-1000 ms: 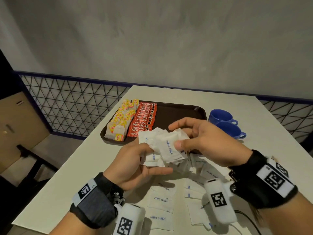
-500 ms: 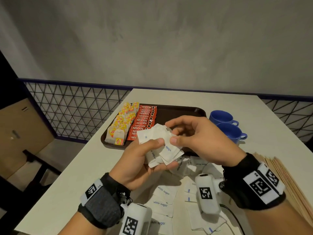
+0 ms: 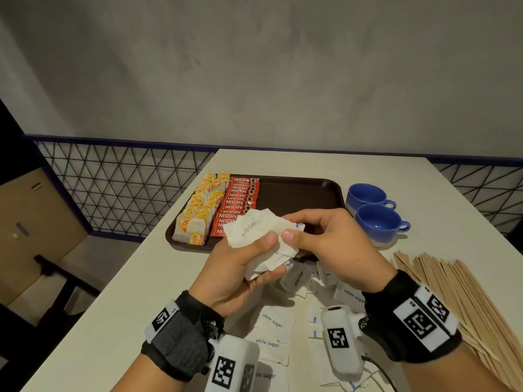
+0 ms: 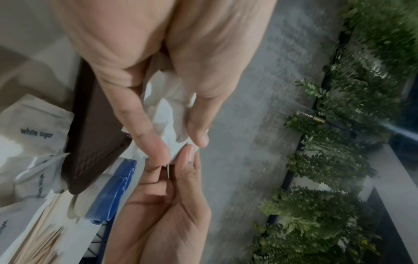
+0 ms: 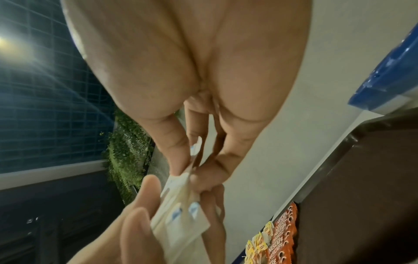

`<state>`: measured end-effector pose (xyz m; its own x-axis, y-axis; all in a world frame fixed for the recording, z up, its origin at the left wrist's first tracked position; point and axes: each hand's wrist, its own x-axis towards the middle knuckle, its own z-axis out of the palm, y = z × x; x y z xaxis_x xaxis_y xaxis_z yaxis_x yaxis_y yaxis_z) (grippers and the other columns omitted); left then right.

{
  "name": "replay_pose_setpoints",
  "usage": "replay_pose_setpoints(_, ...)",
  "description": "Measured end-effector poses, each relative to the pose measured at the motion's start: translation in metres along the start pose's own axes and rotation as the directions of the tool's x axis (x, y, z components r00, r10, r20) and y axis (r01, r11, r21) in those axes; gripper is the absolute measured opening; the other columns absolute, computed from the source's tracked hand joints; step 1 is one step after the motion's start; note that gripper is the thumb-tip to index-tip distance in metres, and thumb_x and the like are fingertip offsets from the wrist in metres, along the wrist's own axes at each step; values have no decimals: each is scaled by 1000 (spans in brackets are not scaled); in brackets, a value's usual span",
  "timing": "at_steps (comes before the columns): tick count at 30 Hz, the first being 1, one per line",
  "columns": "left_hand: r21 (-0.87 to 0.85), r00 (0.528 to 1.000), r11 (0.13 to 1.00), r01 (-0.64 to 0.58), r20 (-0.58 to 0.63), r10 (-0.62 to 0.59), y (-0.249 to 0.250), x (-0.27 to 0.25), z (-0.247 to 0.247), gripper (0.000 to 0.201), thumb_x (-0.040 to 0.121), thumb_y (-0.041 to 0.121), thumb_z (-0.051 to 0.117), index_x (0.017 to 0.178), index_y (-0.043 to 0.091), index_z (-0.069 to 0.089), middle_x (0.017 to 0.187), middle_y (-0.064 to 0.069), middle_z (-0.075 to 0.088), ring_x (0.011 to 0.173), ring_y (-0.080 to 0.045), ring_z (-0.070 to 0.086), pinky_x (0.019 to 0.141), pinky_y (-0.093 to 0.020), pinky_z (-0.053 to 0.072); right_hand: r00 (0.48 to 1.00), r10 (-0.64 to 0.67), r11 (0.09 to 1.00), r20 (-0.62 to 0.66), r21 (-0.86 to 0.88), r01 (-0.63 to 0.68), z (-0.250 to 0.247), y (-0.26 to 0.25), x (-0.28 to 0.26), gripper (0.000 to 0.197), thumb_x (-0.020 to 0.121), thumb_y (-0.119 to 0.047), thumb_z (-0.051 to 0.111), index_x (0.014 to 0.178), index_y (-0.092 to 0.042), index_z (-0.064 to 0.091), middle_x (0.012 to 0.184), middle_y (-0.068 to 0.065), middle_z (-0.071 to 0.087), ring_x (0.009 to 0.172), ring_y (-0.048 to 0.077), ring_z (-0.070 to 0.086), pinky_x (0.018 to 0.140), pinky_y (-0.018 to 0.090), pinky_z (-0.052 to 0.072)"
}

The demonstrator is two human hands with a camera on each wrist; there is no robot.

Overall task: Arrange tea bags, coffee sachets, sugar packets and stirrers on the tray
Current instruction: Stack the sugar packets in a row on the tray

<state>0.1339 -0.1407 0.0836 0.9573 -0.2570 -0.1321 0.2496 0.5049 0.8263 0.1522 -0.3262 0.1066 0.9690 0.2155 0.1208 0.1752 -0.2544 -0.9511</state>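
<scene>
I've got both my left hand (image 3: 240, 267) and right hand (image 3: 328, 244) pinching the sugar packets (image 3: 263, 236) mid-frame; they're light, limp and slippery, so I'd grip their edges.

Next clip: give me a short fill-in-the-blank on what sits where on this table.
1. On the tray, the coffee sachets lie right beside the ____.
2. Both hands grip a bunch of ____ packets.
3. The two cups are coloured ____.
4. The wooden stirrers lie on the ____, not the tray.

Missing words: tea bags; sugar; blue; table
</scene>
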Motion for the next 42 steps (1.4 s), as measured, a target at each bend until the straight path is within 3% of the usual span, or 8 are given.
replay_pose_setpoints(12, -74, 999, 996, 42, 14, -41, -3, 5, 1, 38, 97, 4, 57, 134, 14, 61, 122, -15, 74, 106, -32, 73, 67, -39, 66, 998, 67, 964, 16, 258, -69, -12, 4, 2, 13, 89, 0, 75, 101, -4, 72, 91, 15, 79, 75, 31, 75, 63, 30, 60)
replay_pose_setpoints(19, -81, 999, 996, -27, -23, 25, 0, 8, 4, 51, 84, 6, 66, 134, 11, 59, 120, -18, 74, 93, -27, 73, 56, -25, 56, 990, 44, 975, 133, 212, -72, -20, 1, 2, 56, 82, 13, 76, 123, -23, 65, 101, 19, 74, 86, 34, 78, 70, 40, 66)
replay_pose_setpoints(24, -58, 999, 998, -19, -42, 16, 1, 11, 0, 44, 90, 8, 67, 133, 11, 63, 123, -16, 73, 102, -28, 74, 65, -31, 63, 992, 35, 988, 123, 144, -53, -14, 1, -1, 30, 92, -9, 74, 117, -25, 72, 104, 2, 79, 93, 23, 77, 72, 39, 65)
replay_pose_setpoints(27, -55, 998, 998, 10, -62, -13, 0, 9, 1, 29, 98, 5, 57, 126, 7, 66, 114, -17, 76, 93, -27, 77, 67, -37, 64, 995, 86, 985, 52, 144, -92, -15, 3, 2, 19, 93, -13, 74, 112, -19, 74, 95, 3, 81, 75, 13, 75, 62, 25, 58)
replay_pose_setpoints(30, -94, 996, 994, 57, -62, -63, -1, 7, 3, 26, 102, 6, 47, 117, 5, 68, 109, -21, 76, 87, -33, 77, 64, -36, 64, 989, 141, 957, 40, 252, -146, -17, 6, 5, 17, 93, -9, 73, 110, -8, 71, 93, 15, 79, 70, 29, 66, 54, 26, 50)
replay_pose_setpoints(33, -214, 995, 973, 89, -22, -96, 1, 7, 4, 26, 99, 4, 45, 116, 3, 64, 115, -23, 74, 98, -37, 76, 64, -34, 63, 979, 193, 888, 73, 412, -206, -16, 3, 6, 16, 94, 3, 66, 110, 2, 64, 100, 22, 77, 78, 33, 75, 64, 35, 62)
replay_pose_setpoints(37, -170, 996, 983, 67, 72, -55, -1, 16, -1, 46, 92, 3, 66, 137, 6, 57, 130, -22, 69, 104, -30, 71, 68, -28, 61, 969, 219, 803, 111, 543, -244, -13, 2, 5, 14, 94, 11, 60, 106, 6, 60, 111, 23, 75, 96, 42, 76, 71, 40, 65)
replay_pose_setpoints(42, -70, 996, 997, -12, 84, 17, -7, 29, -4, 59, 87, -8, 69, 142, 8, 56, 129, -17, 69, 91, -19, 71, 66, -24, 57, 976, 218, 879, 27, 429, -208, -13, 5, 8, 23, 87, -1, 76, 107, 1, 64, 104, 17, 78, 88, 34, 77, 68, 33, 62)
